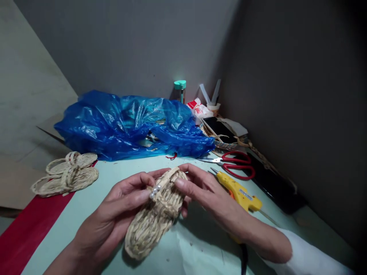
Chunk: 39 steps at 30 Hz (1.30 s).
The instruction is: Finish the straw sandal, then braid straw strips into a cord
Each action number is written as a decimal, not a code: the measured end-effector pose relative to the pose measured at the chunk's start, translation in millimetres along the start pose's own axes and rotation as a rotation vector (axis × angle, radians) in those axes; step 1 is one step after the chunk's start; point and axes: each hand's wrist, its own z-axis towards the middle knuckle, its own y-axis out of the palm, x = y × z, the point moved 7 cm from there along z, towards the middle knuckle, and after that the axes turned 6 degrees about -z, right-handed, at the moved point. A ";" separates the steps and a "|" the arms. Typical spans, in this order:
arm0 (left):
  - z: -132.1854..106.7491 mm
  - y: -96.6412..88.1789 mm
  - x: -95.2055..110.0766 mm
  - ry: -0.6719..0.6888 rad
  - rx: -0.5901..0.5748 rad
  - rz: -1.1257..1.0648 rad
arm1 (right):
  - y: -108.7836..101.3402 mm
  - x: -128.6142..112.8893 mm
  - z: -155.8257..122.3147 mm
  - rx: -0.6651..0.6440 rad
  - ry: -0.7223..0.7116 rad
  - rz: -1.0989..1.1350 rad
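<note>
Between my two hands is a small woven straw sandal (151, 225), tilted, its rounded end toward me. A cluster of white pearl beads (155, 191) sits by its braided strap. My left hand (123, 202) grips the sandal's left side, thumb and finger pinching right at the beads. My right hand (200, 187) is closed round the far end, thumb on top and fingers behind, partly hidden by the straw. Just right of that hand lies a yellow glue gun (237, 191), part of it covered by my forearm.
A pair of straw sandals (69, 173) rests at the left by a red strip (40, 217). Behind are a blue plastic bag (114, 126) and a green-lidded jar (180, 84). Red-handled scissors (236, 164), a phone (218, 130) and a long black object (275, 187) lie at right.
</note>
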 end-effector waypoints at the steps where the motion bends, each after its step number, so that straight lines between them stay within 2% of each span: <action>1: -0.1 1.5 -1.2 -0.009 -0.021 0.025 | 2.4 0.9 -0.7 -0.021 0.001 0.015; 3: -1.0 1.9 0.1 0.017 -0.016 0.101 | 2.2 3.3 -1.6 -0.002 0.009 -0.010; 5: -2.9 -1.0 7.7 0.106 0.036 0.189 | -1.8 4.9 -2.6 0.067 0.026 -0.073; 9: -11.1 -9.8 31.2 0.371 0.160 0.387 | -9.1 2.7 -6.3 0.208 0.032 -0.212; 13: -24.3 -10.6 48.3 0.671 0.278 0.736 | -8.3 2.9 -6.8 0.242 0.007 -0.261; 15: -30.0 -4.3 49.7 0.790 0.288 0.902 | -6.9 5.3 -5.5 0.236 0.012 -0.263; 17: -32.7 5.2 47.4 0.869 0.231 1.052 | -6.2 6.9 -4.4 0.235 0.014 -0.256; 21: -31.9 14.5 43.0 0.922 0.132 1.232 | -5.8 7.7 -5.3 0.241 0.024 -0.281; 30: -30.7 13.1 38.9 0.954 0.179 1.292 | -2.6 4.7 -9.0 0.250 0.027 -0.432; 39: -36.2 20.5 37.4 1.045 0.147 1.369 | -1.0 6.7 -8.1 0.231 0.026 -0.333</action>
